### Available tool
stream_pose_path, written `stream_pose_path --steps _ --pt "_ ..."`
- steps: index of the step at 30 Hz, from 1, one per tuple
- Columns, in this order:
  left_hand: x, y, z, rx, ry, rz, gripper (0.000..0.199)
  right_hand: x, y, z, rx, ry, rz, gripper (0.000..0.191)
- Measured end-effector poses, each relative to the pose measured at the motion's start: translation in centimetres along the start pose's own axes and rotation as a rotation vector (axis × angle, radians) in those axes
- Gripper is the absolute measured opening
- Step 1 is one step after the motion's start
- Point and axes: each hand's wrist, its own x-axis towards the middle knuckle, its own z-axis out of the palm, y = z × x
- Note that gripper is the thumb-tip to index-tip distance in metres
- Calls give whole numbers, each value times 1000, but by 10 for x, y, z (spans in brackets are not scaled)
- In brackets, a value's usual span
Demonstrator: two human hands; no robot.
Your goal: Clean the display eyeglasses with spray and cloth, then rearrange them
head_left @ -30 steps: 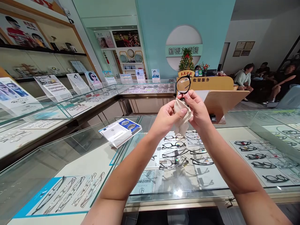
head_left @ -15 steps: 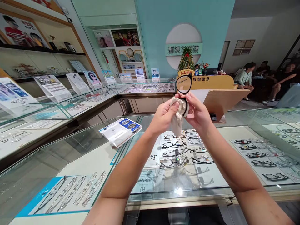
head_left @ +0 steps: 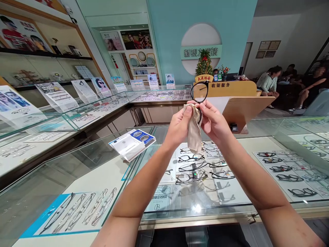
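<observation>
A pair of black-rimmed eyeglasses (head_left: 199, 92) is held up in front of me, one round lens standing above my fingers. My right hand (head_left: 212, 118) pinches the frame near its middle. Around the lower lens, my left hand (head_left: 180, 121) is closed on a beige cleaning cloth (head_left: 194, 133), thumb pressed on it. The cloth's loose end hangs down below the fingers and covers most of that lens. Both hands are above the glass display counter (head_left: 180, 216).
Several eyeglasses (head_left: 191, 157) lie in rows inside the counter. A white and blue leaflet stand (head_left: 132, 144) sits on the glass to the left. Further back is a cashier desk (head_left: 231, 87) with a plant (head_left: 204, 65). Several seated people (head_left: 267, 82) are at the right.
The eyeglasses have tilted and shifted slightly left in my hands. The cloth has moved over the lower lens, and its hanging end is wider and more spread.
</observation>
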Motion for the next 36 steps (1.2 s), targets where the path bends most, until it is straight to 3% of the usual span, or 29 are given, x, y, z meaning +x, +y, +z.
stream_pose_path --steps 3,6,10,15,23,29,36 --pt "6 -4 -10 -57 -35 -40 52 1 -10 -7 -86 0 -79 36" --pt "11 -4 -20 -133 39 -61 54 -1 -19 -11 -146 -18 -82 31" --pt "15 4 -30 -113 111 -89 59 -6 -20 -13 -258 -142 -28 23" --pt "11 12 -31 -23 88 -52 60 -5 -13 -12 -357 -235 42 28" --pt "10 18 -37 6 30 0 40 -3 -15 -13 -288 -217 154 31" --pt "7 29 -37 8 -96 -30 46 -3 -22 -12 -271 -201 198 37" --pt "2 17 -16 109 196 179 42 -8 -17 0 -190 -297 277 40"
